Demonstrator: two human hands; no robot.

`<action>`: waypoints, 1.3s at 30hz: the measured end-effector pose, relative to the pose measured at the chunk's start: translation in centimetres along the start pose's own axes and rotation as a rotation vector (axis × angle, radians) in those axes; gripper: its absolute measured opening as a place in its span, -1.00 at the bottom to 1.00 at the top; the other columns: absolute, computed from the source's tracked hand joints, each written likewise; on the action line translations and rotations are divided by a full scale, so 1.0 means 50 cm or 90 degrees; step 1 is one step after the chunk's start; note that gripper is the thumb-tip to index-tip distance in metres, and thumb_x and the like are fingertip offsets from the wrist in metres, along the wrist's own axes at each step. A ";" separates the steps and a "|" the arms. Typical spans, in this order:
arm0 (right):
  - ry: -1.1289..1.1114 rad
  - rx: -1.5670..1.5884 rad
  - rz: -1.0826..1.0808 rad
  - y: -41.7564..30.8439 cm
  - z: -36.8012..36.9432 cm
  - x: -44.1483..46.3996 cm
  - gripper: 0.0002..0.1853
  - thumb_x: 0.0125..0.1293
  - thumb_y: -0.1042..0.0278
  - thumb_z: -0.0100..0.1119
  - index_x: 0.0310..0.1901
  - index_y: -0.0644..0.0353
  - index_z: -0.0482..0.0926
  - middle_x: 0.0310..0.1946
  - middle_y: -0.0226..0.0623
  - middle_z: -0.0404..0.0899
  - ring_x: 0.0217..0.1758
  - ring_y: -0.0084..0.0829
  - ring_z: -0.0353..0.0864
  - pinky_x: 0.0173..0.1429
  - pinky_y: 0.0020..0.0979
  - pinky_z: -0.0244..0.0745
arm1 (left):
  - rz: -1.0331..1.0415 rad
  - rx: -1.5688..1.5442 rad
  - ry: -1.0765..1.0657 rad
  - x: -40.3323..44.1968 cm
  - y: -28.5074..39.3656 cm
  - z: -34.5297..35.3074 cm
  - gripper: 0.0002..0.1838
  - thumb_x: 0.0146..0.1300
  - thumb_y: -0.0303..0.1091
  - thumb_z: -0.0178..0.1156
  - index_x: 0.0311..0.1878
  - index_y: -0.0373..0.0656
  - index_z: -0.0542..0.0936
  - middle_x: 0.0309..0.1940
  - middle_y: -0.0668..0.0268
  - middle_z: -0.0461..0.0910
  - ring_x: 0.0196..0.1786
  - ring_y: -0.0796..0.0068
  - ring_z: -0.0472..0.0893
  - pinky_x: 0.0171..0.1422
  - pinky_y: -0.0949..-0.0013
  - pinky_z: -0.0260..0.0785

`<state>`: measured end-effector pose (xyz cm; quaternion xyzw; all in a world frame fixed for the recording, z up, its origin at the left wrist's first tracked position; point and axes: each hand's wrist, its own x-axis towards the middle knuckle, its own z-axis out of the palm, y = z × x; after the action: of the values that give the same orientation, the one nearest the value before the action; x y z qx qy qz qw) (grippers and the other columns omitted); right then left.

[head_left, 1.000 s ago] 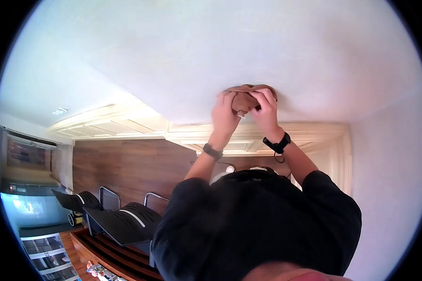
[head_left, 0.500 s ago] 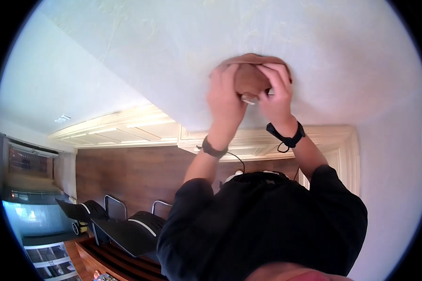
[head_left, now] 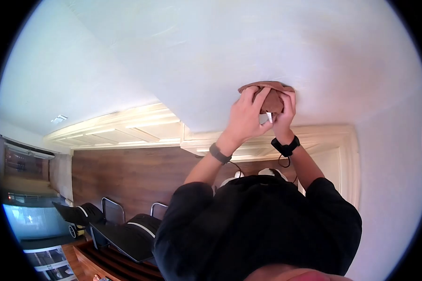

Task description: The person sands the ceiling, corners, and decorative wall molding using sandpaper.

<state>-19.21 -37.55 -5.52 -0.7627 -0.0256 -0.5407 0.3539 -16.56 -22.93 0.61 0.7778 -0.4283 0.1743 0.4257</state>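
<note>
A brown cloth (head_left: 272,102) lies bunched against a pale, lightly textured wall (head_left: 206,61). My left hand (head_left: 246,114) grips its left side with fingers curled over the folds. On the other side, my right hand (head_left: 286,112) is closed round the cloth's right edge. A small pale, shiny piece (head_left: 269,117) pokes out below the cloth between my thumbs; I cannot tell what it is. Dark bands sit on both wrists, and a thin black cord hangs near them.
Cream panelled trim (head_left: 126,129) runs along the lower wall above a dark wood floor (head_left: 126,173). Black chairs (head_left: 126,232) with metal frames stand at the lower left by a wooden table (head_left: 86,262). A small wall plate (head_left: 59,119) is on the left wall.
Both hands have moved right and down in the view with the cloth, and are closer together. The cloth looks more tightly bunched, and its pale piece shows more clearly.
</note>
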 end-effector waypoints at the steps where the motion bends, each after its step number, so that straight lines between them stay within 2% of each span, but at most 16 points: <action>1: -0.012 0.019 0.004 -0.006 0.017 -0.008 -0.57 -0.16 0.54 0.38 -0.14 0.26 0.55 -0.17 -0.22 0.49 -0.04 -0.16 0.50 0.03 -0.29 0.35 | -0.008 -0.012 0.012 -0.012 -0.013 -0.006 -0.23 -0.16 -0.36 0.44 0.23 -0.11 0.40 0.09 0.08 0.40 0.07 0.01 0.50 -0.01 0.10 0.47; 5: -0.059 0.026 -0.060 -0.060 0.093 -0.015 -0.61 -0.13 0.55 0.32 -0.15 0.25 0.58 -0.14 -0.22 0.51 -0.05 -0.18 0.53 0.02 -0.27 0.38 | -0.089 0.027 0.111 -0.054 -0.070 -0.032 -0.25 -0.12 -0.30 0.46 0.22 -0.14 0.41 0.07 0.08 0.40 0.09 0.01 0.49 0.04 0.13 0.45; 8: -0.091 0.042 -0.103 -0.100 0.156 -0.004 -0.60 -0.17 0.58 0.31 -0.16 0.24 0.59 -0.16 -0.25 0.53 -0.06 -0.19 0.54 0.01 -0.26 0.38 | -0.101 0.067 0.242 -0.067 -0.102 -0.075 -0.34 -0.07 -0.31 0.44 0.17 -0.15 0.45 0.06 0.06 0.43 0.10 0.01 0.48 0.06 0.16 0.44; 10: -0.109 0.066 -0.117 -0.153 0.183 0.024 -0.67 -0.10 0.58 0.32 -0.20 0.22 0.59 -0.16 -0.30 0.53 -0.08 -0.26 0.54 0.00 -0.27 0.38 | -0.091 0.056 0.306 -0.064 -0.116 -0.113 -0.40 0.00 -0.22 0.42 0.12 -0.19 0.47 0.02 0.05 0.47 0.07 0.00 0.49 0.04 0.14 0.44; 12: -0.089 0.051 -0.174 -0.183 0.209 0.050 -0.69 -0.06 0.58 0.31 -0.19 0.20 0.58 -0.15 -0.31 0.53 -0.09 -0.27 0.54 -0.02 -0.29 0.38 | -0.058 0.062 0.362 -0.050 -0.127 -0.145 -0.44 0.04 -0.19 0.40 0.09 -0.21 0.49 -0.01 0.06 0.49 0.05 0.01 0.50 0.05 0.14 0.43; 19: -0.049 0.098 -0.167 -0.240 0.191 0.162 -0.69 0.01 0.56 0.31 -0.14 0.20 0.58 -0.17 -0.30 0.52 -0.11 -0.25 0.52 -0.10 -0.30 0.39 | 0.092 0.068 0.470 0.063 -0.093 -0.187 -0.52 0.13 -0.07 0.32 0.03 -0.18 0.53 -0.09 0.10 0.54 -0.02 0.07 0.52 0.05 0.18 0.42; 26: -0.056 0.035 -0.173 -0.182 0.134 0.140 -0.71 -0.03 0.56 0.32 -0.21 0.27 0.52 -0.19 -0.20 0.46 -0.14 -0.13 0.50 -0.09 -0.26 0.44 | 0.012 0.036 0.372 0.055 -0.061 -0.132 -0.49 0.07 0.00 0.32 -0.03 -0.16 0.53 -0.11 0.17 0.55 -0.07 0.08 0.51 -0.03 0.14 0.41; 31: -0.118 0.005 -0.129 -0.117 0.147 0.029 -0.70 -0.11 0.58 0.33 -0.29 0.27 0.48 -0.21 -0.20 0.46 -0.11 -0.13 0.51 -0.12 -0.24 0.44 | 0.004 0.123 0.332 -0.031 -0.145 -0.060 -0.44 0.00 -0.02 0.36 0.00 -0.17 0.54 -0.19 0.11 0.49 -0.10 0.07 0.52 -0.14 0.13 0.42; 34: -0.141 -0.007 -0.132 -0.113 0.170 -0.014 -0.70 -0.13 0.60 0.33 -0.31 0.26 0.48 -0.23 -0.20 0.45 -0.11 -0.14 0.50 -0.11 -0.24 0.42 | -0.049 0.123 0.308 -0.078 -0.175 -0.055 -0.53 0.06 -0.03 0.34 -0.07 -0.16 0.55 -0.21 0.15 0.51 -0.13 0.09 0.52 -0.15 0.15 0.41; 37: -0.177 0.014 -0.119 -0.142 0.190 -0.014 -0.74 -0.07 0.60 0.31 -0.30 0.23 0.48 -0.24 -0.21 0.44 -0.13 -0.16 0.47 -0.08 -0.25 0.39 | -0.056 0.055 0.374 -0.081 -0.165 -0.077 -0.63 0.16 -0.03 0.30 -0.16 -0.13 0.56 -0.25 0.21 0.55 -0.15 0.12 0.51 -0.13 0.17 0.41; 39: -0.185 0.045 -0.124 -0.171 0.196 0.012 -0.73 -0.01 0.64 0.28 -0.24 0.29 0.48 -0.20 -0.17 0.44 -0.10 -0.09 0.48 -0.02 -0.21 0.39 | -0.021 0.034 0.397 -0.061 -0.155 -0.111 -0.67 0.21 -0.03 0.26 -0.21 -0.11 0.55 -0.27 0.25 0.57 -0.15 0.14 0.51 -0.11 0.18 0.40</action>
<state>-14.69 -25.79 -2.26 -0.8140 -0.1690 -0.4551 0.3191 -11.48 -14.73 -2.09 0.7050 -0.2595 0.4085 0.5185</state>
